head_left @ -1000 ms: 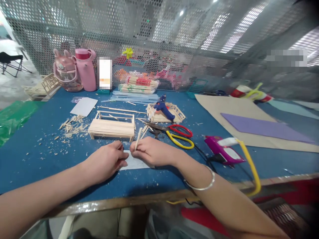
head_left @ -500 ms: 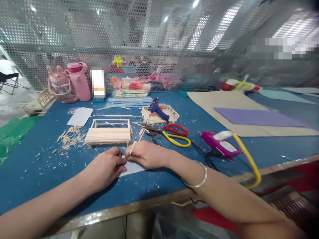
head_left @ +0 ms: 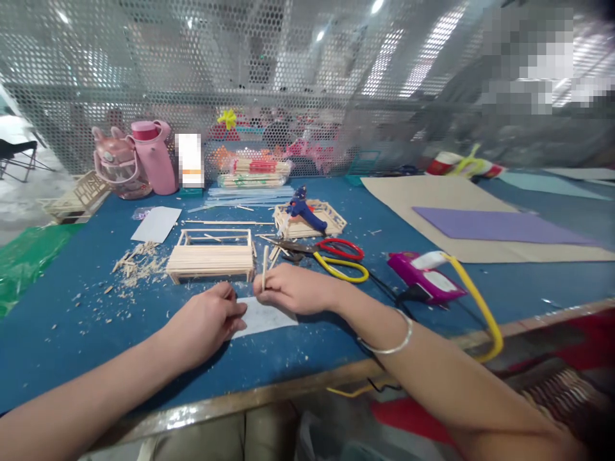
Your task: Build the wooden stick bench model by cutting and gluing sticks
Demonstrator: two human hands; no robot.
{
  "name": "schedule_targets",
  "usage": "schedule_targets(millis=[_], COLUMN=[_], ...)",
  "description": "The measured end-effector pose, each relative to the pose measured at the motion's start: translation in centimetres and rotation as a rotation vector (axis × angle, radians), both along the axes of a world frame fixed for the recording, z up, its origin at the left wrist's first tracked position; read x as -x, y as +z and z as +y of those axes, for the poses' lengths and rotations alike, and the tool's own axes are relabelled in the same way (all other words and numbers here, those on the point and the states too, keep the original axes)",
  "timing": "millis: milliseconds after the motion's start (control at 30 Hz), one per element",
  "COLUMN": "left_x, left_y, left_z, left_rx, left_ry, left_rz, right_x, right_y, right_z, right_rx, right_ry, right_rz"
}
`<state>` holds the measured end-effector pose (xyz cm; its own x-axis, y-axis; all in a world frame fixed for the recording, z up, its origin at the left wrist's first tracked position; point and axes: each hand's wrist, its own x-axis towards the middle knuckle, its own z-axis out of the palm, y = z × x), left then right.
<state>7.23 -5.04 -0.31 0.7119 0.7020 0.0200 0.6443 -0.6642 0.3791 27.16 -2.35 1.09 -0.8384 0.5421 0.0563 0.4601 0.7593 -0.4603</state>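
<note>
My right hand (head_left: 295,289) is closed around a short wooden stick (head_left: 265,266), which stands almost upright from the fingers. Beneath it a white sheet of paper (head_left: 266,319) lies on the blue table. My left hand (head_left: 209,320) has its fingers curled at the sheet's left end, thumb and forefinger on the paper. Just beyond both hands stands a small model bench (head_left: 211,259) built of wooden sticks. Scissors (head_left: 341,259) with one red and one yellow handle lie behind my right wrist, blades toward loose stick pieces.
A blue glue gun (head_left: 307,214) rests on a stick-built frame (head_left: 336,221). Wood scraps (head_left: 137,262) lie left of the bench. A purple device (head_left: 425,278) with a yellow cord sits at right. Pink bottles (head_left: 156,163) and bundled sticks (head_left: 254,169) stand along the mesh wall (head_left: 312,64).
My right hand has drawn a little to the right, away from my left hand, and the stick in it has swung more upright. More of the paper shows between the hands.
</note>
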Motion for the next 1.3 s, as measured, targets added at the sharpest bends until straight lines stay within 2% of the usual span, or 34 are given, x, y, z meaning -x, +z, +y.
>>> schedule_targets(millis=[233, 367, 567, 667, 800, 1033, 1100, 1200, 1233, 1300], left_x=[-0.1, -0.1, 0.0, 0.1, 0.0, 0.1, 0.6, 1.4, 1.5, 1.7], left_y=[0.1, -0.2, -0.6, -0.5, -0.2, 0.0, 0.4, 1.0, 1.1, 1.0], left_z=[0.0, -0.1, 0.1, 0.3, 0.5, 0.6, 0.5, 0.6, 0.6, 0.7], left_rx=[0.020, 0.010, -0.017, -0.075, -0.029, 0.023, -0.011, -0.091, -0.104, -0.107], left_ry=[0.006, 0.002, 0.149, 0.192, 0.180, 0.266, 0.309, 0.322, 0.308, 0.179], left_rz=[0.019, 0.003, -0.156, -0.224, -0.206, -0.147, -0.094, -0.020, -0.019, -0.043], right_x=[0.8, -0.1, -0.6, -0.3, -0.1, -0.6, -0.6, -0.3, -0.1, 0.2], right_y=[-0.1, 0.2, 0.8, 0.8, 0.4, 0.5, 0.8, 0.9, 0.8, 0.4], right_z=[0.0, 0.0, -0.1, -0.1, 0.3, 1.0, 0.6, 0.1, 0.0, -0.1], right_rx=[-0.023, -0.010, -0.080, -0.032, 0.028, -0.015, 0.025, 0.092, 0.104, 0.116], right_ry=[-0.012, -0.020, -0.129, -0.162, -0.227, -0.413, -0.397, -0.295, -0.258, -0.194], right_rz=[0.024, -0.008, 0.217, 0.224, 0.239, 0.304, 0.265, 0.227, 0.224, 0.212])
